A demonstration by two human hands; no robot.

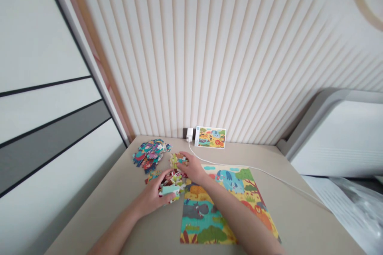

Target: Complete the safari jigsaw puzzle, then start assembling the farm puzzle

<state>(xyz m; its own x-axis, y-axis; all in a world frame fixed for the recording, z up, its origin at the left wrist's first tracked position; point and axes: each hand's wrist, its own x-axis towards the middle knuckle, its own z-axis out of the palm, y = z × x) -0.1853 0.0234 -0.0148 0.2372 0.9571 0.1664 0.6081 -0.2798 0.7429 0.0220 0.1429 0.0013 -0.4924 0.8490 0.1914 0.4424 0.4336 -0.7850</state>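
Note:
My left hand [154, 196] curls around the near side of a loose heap of jigsaw puzzle pieces [178, 179]. Its thumb lies against a pale mint puzzle piece [170, 190] at the front of the heap. Just behind, my right hand [193, 168] has thumb and fingers closed about several yellow-green and brown puzzle pieces [176, 161]. Under my right forearm lies an assembled animal puzzle [229, 207] with elephants, a hippo and a lion; the arm hides part of it.
A second pile of blue and purple puzzle pieces [151, 152] sits at the back left of the table [119, 207]. A picture card [210, 137] leans on the ribbed wall beside a white charger [189, 134]. Its cable [263, 171] crosses the table behind the puzzle.

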